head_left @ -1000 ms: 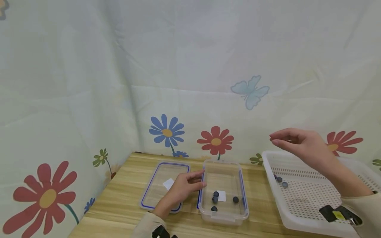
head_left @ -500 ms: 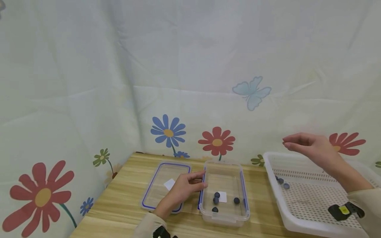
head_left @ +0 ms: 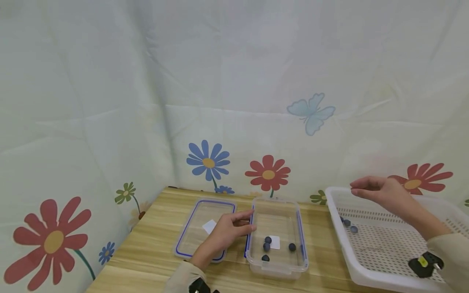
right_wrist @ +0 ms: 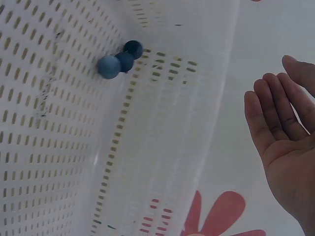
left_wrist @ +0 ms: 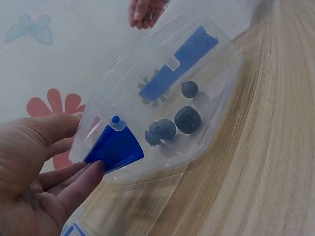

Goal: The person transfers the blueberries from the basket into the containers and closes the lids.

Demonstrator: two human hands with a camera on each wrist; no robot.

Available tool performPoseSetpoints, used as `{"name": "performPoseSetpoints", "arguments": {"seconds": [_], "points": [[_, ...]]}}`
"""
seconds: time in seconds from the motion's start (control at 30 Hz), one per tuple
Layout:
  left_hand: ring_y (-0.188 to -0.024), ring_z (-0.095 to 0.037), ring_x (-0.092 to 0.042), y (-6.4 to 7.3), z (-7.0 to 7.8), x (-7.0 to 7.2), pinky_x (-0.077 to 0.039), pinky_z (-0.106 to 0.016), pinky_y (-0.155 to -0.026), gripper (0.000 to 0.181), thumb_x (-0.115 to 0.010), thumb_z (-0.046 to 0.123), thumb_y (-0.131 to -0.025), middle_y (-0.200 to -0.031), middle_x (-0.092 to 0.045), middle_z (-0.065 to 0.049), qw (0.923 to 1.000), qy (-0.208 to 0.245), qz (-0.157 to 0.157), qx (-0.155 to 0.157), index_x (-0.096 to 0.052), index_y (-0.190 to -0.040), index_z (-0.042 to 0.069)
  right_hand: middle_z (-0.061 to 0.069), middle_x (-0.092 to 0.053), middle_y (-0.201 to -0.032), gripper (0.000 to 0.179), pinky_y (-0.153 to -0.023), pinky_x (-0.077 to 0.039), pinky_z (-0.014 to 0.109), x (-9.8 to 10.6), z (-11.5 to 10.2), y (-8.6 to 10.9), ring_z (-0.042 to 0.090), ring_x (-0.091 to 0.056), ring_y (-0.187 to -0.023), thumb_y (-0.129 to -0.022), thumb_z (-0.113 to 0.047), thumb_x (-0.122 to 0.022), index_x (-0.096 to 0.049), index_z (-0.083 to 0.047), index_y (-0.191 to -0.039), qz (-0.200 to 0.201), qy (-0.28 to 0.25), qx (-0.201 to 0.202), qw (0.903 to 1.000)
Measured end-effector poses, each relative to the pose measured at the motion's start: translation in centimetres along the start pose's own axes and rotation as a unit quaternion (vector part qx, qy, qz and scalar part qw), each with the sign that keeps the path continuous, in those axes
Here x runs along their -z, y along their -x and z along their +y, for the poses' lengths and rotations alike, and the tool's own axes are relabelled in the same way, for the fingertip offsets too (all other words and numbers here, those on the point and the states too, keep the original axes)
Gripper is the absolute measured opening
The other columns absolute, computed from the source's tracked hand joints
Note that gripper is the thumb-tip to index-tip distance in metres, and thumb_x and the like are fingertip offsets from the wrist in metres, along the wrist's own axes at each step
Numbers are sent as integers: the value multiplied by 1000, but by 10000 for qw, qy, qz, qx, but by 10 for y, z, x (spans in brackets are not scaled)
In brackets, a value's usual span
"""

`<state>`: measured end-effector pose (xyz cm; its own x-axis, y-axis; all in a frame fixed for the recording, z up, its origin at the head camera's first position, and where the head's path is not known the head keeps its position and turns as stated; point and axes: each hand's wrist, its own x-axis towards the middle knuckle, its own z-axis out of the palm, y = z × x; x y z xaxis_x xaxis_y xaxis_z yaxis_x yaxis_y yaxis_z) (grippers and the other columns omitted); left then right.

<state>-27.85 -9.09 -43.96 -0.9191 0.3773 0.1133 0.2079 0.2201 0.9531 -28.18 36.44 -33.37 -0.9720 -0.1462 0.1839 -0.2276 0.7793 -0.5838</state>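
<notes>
A clear plastic food box (head_left: 276, 211) with blue side latches stands on the table, uncovered. Several dark blueberries (head_left: 266, 246) lie near its front end. My left hand (head_left: 225, 232) holds the box's left side, its fingers on the rim and on the blue latch (left_wrist: 115, 150). Over the back left part of a white basket (head_left: 355, 268), my right hand (head_left: 384, 197) is raised with fingers together and slightly bent. The palm (right_wrist: 295, 162) shows in the right wrist view with nothing in it. Three blueberries (right_wrist: 109, 67) sit in a corner of the basket.
To the left of the box, a clear lid (head_left: 187, 232) with a blue seal lies flat, partly behind the left hand and forearm. A flowered cloth (head_left: 234, 81) hangs behind the wooden table (head_left: 146, 260). The basket's high rim borders the right side.
My right hand has moved to the right and then down toward the basket. The left hand keeps its place on the box, and the blueberries have not shifted.
</notes>
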Motion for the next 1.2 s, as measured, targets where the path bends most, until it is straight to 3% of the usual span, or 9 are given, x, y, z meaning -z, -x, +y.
{"name": "performPoseSetpoints", "arguments": {"seconds": [0.2, 0.5, 0.73, 1.2], "points": [[-123, -31, -67, 0, 0, 0, -57, -42, -99, 55, -79, 23, -99, -140, -66, -21, 10000, 8, 0, 32, -62, -148, 4, 12, -76, -114, 45, -75, -57, 29, -9, 13, -2, 30, -70, -103, -100, -31, -77, -71, 2, -130, -218, 154, -2, 9996], [-123, -32, -67, 0, 0, 0, -57, -42, -99, 56, -79, 22, -99, -140, -66, -22, 10000, 35, -7, 28, -61, -149, 3, 11, -77, -109, 39, -82, -61, 49, -22, 33, -2, 31, -72, -99, -98, -25, -80, -73, 4, -123, -642, 289, -26, 9975], [-121, -31, -68, 0, 1, -1, -58, -41, -99, 56, -79, 22, -99, -139, -67, -22, 10000, -6, 15, 65, -62, -148, 3, 8, -76, -105, 27, -80, -59, 41, -28, 44, -4, 27, -70, -97, -95, -17, -82, -77, 1, -115, -855, 375, 21, 9956], [-123, -32, -67, 2, 6, -1, -58, -41, -98, 55, -79, 21, -99, -142, -65, -22, 10000, -30, 12, 63, -62, -148, 2, 4, -76, -103, 20, -82, -57, 42, -34, 57, -6, 22, -67, -94, -91, -12, -84, -79, -4, -108, -1477, 390, -18, 9883]]}}
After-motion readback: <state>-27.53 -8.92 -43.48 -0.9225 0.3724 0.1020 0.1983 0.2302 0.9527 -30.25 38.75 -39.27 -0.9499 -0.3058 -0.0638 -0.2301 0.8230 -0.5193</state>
